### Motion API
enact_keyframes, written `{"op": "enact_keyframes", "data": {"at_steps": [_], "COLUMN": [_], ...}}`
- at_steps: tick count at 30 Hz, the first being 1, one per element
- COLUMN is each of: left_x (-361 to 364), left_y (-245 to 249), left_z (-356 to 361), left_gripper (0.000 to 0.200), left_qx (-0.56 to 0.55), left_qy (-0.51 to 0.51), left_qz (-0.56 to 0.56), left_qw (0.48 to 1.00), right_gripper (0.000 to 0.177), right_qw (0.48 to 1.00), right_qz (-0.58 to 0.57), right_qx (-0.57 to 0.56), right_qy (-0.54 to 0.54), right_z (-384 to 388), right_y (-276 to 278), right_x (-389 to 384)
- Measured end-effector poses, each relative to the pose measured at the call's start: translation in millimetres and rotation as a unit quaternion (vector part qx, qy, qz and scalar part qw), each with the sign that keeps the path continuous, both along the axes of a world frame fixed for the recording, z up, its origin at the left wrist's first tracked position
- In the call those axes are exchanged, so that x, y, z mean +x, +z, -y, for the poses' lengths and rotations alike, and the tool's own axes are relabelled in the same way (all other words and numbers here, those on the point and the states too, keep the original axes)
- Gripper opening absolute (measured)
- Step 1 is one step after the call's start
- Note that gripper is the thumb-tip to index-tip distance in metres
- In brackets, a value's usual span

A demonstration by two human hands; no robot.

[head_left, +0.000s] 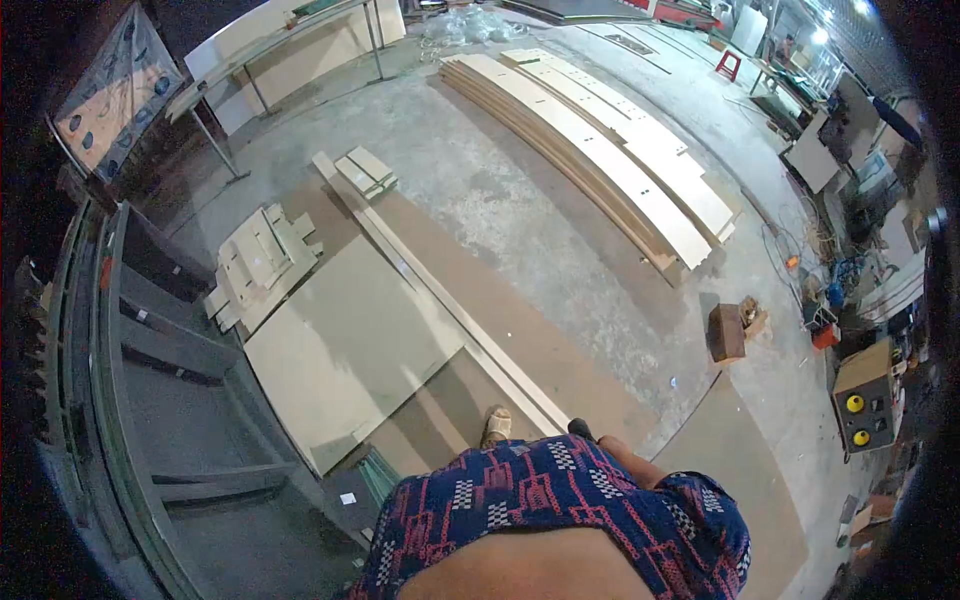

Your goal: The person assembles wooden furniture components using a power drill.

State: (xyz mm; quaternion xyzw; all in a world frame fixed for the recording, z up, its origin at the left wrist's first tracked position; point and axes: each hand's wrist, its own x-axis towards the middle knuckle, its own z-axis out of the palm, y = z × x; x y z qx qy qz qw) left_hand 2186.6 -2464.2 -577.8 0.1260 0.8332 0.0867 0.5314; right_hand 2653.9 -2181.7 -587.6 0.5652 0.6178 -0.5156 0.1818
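I am looking down at my own body in a blue and red patterned shirt (560,500). Neither hand shows clearly. A bare arm (635,462) comes out from the shirt on the right and ends in a small dark shape (580,429); I cannot tell if that is my right hand or what it holds. My left hand is out of sight. One sandalled foot (495,425) stands on a brown sheet (520,330), beside a long pale strip (440,290) lying on the floor. A large pale board (350,350) lies just left of the strip.
A stack of long pale planks (600,150) lies on the concrete floor ahead. Small cut pieces (262,262) are piled left, and a metal frame (150,340) stands beside them. At right are a small brown box (727,332) and a machine with yellow knobs (862,395).
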Motion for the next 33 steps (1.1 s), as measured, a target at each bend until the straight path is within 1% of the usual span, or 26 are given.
{"op": "enact_keyframes", "data": {"at_steps": [4,6,9,11,13,17,19,23,25,27,29,31,33], "left_x": [-28,-39,-48,-49,-50,-55,-57,-73,-81,-87,-86,-81,-78], "left_y": [2,7,17,28,37,50,44,24,16,4,-10,-24,-33], "left_z": [-81,-119,-171,-200,-240,-345,-358,-330,-331,-353,-386,-429,-481], "left_gripper": [0.047,0.047,0.046,0.046,0.045,0.045,0.044,0.043,0.043,0.043,0.042,0.042,0.042], "left_qx": [0.055,0.085,0.116,0.122,0.120,0.093,0.078,0.044,0.025,0.020,0.040,0.115,0.202], "left_qy": [-0.072,-0.110,-0.146,-0.165,-0.180,-0.202,-0.209,-0.219,-0.211,-0.189,-0.149,-0.055,0.045], "left_qz": [-0.013,-0.023,-0.029,-0.028,-0.024,-0.021,-0.011,0.026,0.060,0.108,0.164,0.239,0.314], "left_qw": [0.996,0.990,0.982,0.978,0.976,0.975,0.975,0.975,0.975,0.976,0.974,0.963,0.927], "right_gripper": [0.036,0.034,0.028,0.028,0.028,0.028,0.028,0.028,0.027,0.027,0.027,0.027,0.027], "right_qw": [0.989,0.981,0.974,0.971,0.972,0.971,0.970,0.966,0.964,0.963,0.962,0.964,0.965], "right_qz": [0.062,0.096,0.138,0.136,0.110,0.069,0.059,0.042,0.034,0.025,0.021,0.015,0.016], "right_qx": [0.001,-0.007,-0.027,-0.027,-0.026,-0.030,-0.026,-0.005,0.002,0.007,0.017,0.023,0.027], "right_qy": [-0.134,-0.170,-0.179,-0.194,-0.204,-0.225,-0.234,-0.255,-0.264,-0.269,-0.270,-0.266,-0.262], "right_z": [-30,-39,-56,-66,-91,-180,-201,-201,-220,-259,-307,-365,-422], "right_y": [48,63,73,71,66,62,61,57,56,54,50,43,38], "right_x": [-27,-41,-52,-47,-42,-38,-40,-52,-60,-69,-79,-90,-100]}}
